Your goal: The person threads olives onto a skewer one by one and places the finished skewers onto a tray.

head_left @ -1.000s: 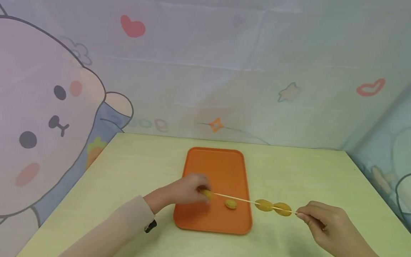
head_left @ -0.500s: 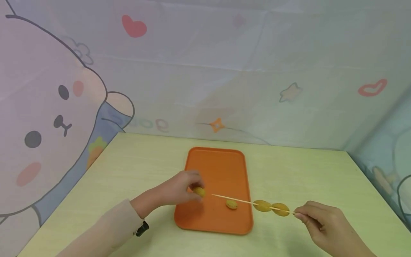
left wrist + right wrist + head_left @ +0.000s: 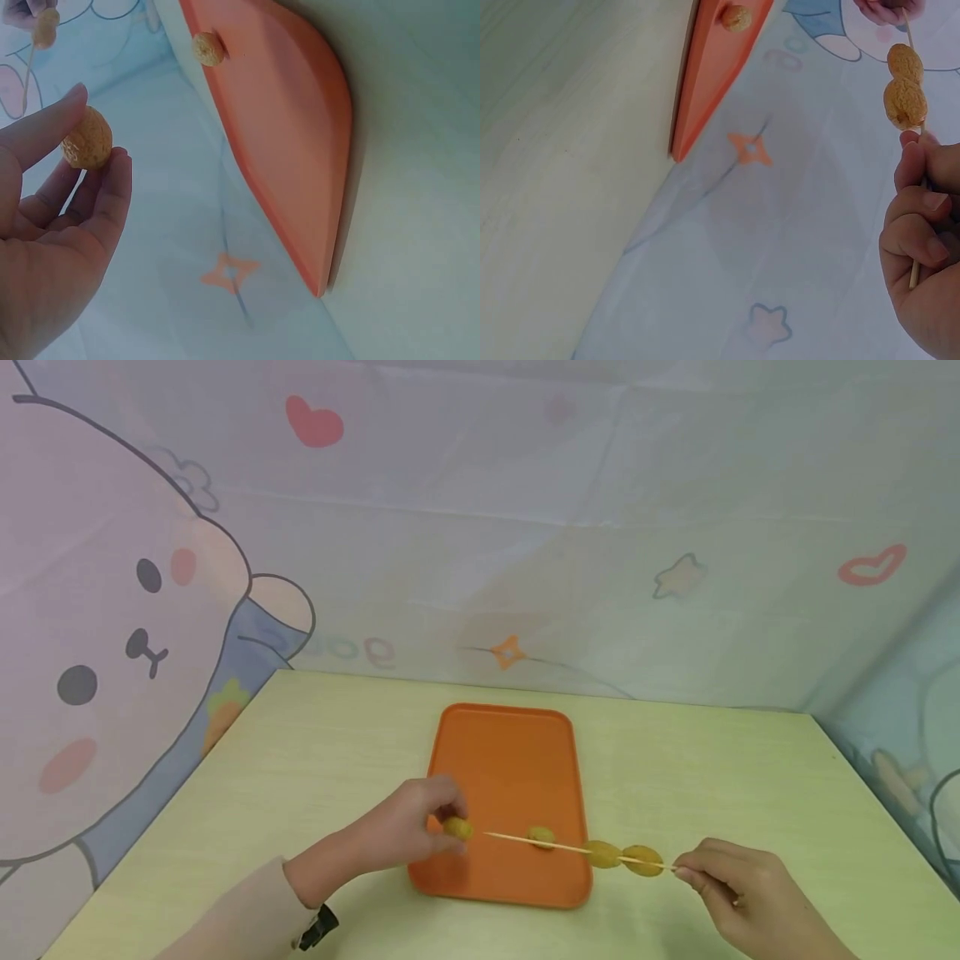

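My left hand [image 3: 408, 827] pinches a golden, wrinkled oval ball [image 3: 458, 828] between thumb and fingertips, above the tray's left side. In the left wrist view that held ball [image 3: 90, 141] shows rough and rounded. My right hand [image 3: 738, 885] grips the thick end of a thin wooden skewer [image 3: 498, 836]; the rest of its shaft runs under the curled fingers [image 3: 911, 236]. Two similar balls [image 3: 642, 861] are threaded side by side near that hand. The skewer's bare tip points left, a short gap from the held ball.
An orange tray [image 3: 502, 760] lies on the pale wooden table [image 3: 337, 718]. One loose ball [image 3: 541, 832] rests in it, partly crossed by the skewer in the head view. Behind stands a printed cloth backdrop [image 3: 480, 527], with another cloth at the right.
The held ball was at the skewer's tip, then drew apart from it to the left. Since then both hands have come slightly lower, and the skewer has shifted a little left.
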### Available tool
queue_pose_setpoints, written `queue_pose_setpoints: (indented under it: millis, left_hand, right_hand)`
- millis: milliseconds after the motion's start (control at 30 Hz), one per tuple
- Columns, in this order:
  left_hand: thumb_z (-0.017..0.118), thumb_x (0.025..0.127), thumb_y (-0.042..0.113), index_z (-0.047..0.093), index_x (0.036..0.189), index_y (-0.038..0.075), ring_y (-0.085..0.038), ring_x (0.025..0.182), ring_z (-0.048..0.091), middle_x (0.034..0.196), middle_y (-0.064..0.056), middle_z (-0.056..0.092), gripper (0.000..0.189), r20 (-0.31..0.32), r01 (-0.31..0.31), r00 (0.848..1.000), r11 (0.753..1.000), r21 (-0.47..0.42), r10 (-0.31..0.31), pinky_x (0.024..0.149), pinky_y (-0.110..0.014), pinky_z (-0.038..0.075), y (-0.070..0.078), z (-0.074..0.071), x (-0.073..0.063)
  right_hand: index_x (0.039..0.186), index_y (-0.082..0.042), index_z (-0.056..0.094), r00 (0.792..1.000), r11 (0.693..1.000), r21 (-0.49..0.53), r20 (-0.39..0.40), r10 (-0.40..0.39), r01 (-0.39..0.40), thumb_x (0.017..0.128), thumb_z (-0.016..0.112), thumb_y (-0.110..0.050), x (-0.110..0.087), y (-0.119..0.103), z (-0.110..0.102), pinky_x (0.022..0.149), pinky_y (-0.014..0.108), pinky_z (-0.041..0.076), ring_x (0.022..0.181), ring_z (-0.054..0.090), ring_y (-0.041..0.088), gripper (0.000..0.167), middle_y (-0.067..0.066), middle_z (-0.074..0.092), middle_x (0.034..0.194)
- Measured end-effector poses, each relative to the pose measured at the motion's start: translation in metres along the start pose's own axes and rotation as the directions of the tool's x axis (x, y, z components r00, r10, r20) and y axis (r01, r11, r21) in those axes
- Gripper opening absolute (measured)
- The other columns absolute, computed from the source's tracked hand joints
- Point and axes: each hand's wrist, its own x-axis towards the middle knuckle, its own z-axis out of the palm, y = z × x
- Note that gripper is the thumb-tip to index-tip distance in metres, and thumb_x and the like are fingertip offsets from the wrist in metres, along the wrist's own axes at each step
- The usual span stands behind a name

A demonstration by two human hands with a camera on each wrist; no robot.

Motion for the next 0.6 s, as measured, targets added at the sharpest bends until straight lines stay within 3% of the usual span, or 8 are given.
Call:
queue_pose_setpoints:
  millis: [200, 600]
  left_hand:
    - [0.08, 0.077, 0.004, 0.061, 0.088, 0.009, -0.006, 0.08, 0.059, 0.087, 0.005, 0.059, 0.022, -0.019, 0.009, 1.0, 1.0, -0.01, -0.01, 0.075, -0.024, 0.053, 0.0029, 0.0047, -0.0056]
    - [0.082, 0.075, 0.008, 0.062, 0.086, 0.01, -0.004, 0.076, 0.058, 0.082, 0.007, 0.062, 0.023, -0.034, 0.031, 0.999, 0.999, -0.014, -0.032, 0.072, -0.023, 0.052, 0.0043, 0.0105, -0.0108]
  right_hand:
    - [0.087, -0.013, 0.068, 0.999, 0.999, 0.017, 0.028, 0.038, -0.038, 0.092, 0.064, -0.01, -0.0023, -0.0018, 0.0043, 0.049, 0.006, 0.034, 0.058, 0.039, -0.007, 0.007, -0.012, 0.055, 0.073]
    - [0.086, -0.015, 0.069, 0.996, 0.998, -0.007, 0.051, 0.07, -0.069, 0.089, 0.068, -0.007, -0.0057, -0.0012, 0.0105, 0.049, 0.004, 0.033, 0.058, 0.038, -0.008, 0.008, -0.015, 0.053, 0.073]
